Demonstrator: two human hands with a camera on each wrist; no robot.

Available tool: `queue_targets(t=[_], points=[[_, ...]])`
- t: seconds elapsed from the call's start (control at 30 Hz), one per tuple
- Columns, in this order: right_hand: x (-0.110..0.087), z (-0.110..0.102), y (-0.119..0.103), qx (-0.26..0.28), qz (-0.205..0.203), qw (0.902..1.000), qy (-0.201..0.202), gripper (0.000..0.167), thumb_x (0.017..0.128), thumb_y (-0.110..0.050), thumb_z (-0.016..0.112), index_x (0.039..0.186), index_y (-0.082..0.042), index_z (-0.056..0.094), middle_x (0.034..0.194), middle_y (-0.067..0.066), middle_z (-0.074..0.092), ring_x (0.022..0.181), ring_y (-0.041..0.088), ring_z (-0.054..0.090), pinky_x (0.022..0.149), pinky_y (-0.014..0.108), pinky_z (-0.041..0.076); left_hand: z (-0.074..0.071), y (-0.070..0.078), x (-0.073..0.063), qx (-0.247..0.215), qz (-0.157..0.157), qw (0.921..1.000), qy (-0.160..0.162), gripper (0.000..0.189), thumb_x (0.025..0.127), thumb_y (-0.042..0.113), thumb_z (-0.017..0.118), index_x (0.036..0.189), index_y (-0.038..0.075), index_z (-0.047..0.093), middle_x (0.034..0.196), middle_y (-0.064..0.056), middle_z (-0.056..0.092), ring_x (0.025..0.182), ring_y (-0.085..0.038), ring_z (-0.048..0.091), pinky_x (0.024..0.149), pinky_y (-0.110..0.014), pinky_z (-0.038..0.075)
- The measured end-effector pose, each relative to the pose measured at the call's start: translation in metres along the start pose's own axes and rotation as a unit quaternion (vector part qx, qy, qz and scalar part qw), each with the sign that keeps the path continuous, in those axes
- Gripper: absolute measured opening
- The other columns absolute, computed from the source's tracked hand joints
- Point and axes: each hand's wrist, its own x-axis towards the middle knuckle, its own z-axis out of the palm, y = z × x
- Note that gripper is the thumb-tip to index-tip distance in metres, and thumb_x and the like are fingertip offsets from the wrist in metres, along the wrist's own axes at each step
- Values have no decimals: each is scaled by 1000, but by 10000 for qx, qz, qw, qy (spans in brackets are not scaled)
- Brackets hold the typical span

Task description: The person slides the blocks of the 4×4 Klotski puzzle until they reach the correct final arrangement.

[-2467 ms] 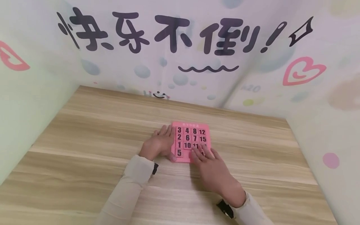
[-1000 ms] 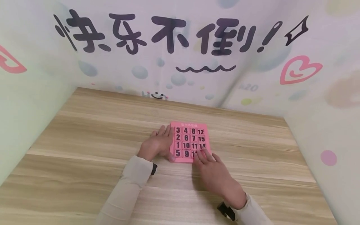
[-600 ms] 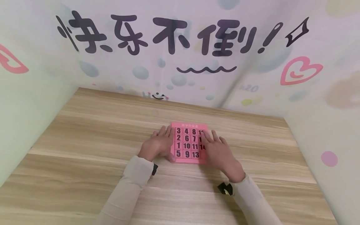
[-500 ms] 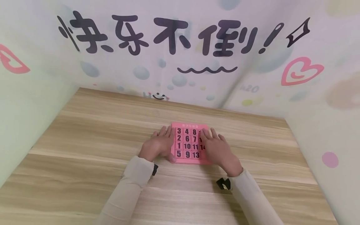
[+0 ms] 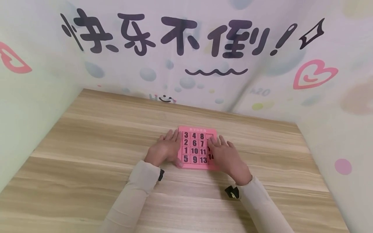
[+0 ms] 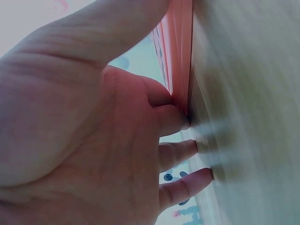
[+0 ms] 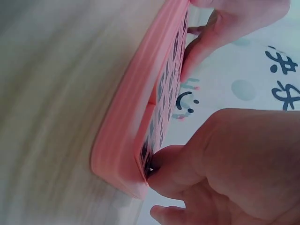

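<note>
A pink sliding number puzzle [image 5: 192,166] lies flat on the table with several numbered tiles in its frame. A bare slot [image 5: 209,136] shows at its top right corner. My left hand [image 5: 163,150] rests along the left edge, fingers extended and thumb at the near left corner; the left wrist view has those fingers against the puzzle's side wall [image 6: 180,51]. My right hand [image 5: 227,158] lies over the right column, hiding part of its tiles. In the right wrist view a fingertip [image 7: 161,176] presses on a tile close to the frame's corner.
The wood-grain table [image 5: 110,129] reaches back to a white printed backdrop [image 5: 186,38] with black lettering. Pale side walls [image 5: 26,106] close off left and right. A black strap piece [image 5: 232,191] sits by the right cuff.
Tiles 9 and 13 filled the bottom row, leaving its right corner bare. My right hand then moved up the right column, whose tiles slid toward me, baring the top right slot. Left hand stayed.
</note>
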Motion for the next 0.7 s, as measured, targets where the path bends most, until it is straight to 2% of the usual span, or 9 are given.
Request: queue_targets(t=[0.07,0.17,0.37,0.53,0.7], points=[[-4,2,-1,-76,-47,9999,46,51,104,-15,46,153,-5,36,159,13,33,146,42,28,114,60,32,0,0,0,5,-4,10000,-10,120,77,38,83,159,4,2,167,-12,-4,153,-31,-9,125,-48,1],[-9,5,-3,-87,-95,9999,80,51,103,-15,47,152,-4,38,158,14,35,146,42,29,114,60,33,-1,-1,0,18,-12,10000,-21,120,77,38,83,159,4,2,167,-12,-4,153,-31,-9,125,-48,1],[-9,3,-5,94,-69,9998,135,51,103,-12,43,153,-6,36,159,13,33,148,41,24,117,60,27,-2,-1,0,83,-1,10000,-52,120,77,39,82,159,4,2,167,-13,-4,153,-32,-9,125,-49,1],[7,-6,-19,233,-106,9995,173,55,103,-10,36,157,-11,28,163,8,24,150,38,17,120,58,22,-2,0,0,130,-10,9999,-80,120,77,40,82,159,4,2,167,-13,-4,153,-32,-9,125,-49,2],[29,-13,-42,156,-307,9994,8,56,103,-14,40,157,-15,27,164,2,21,152,34,14,121,56,20,-1,2,1,339,43,9993,-118,118,78,43,80,159,4,3,167,-14,-2,153,-33,-7,125,-50,4]])
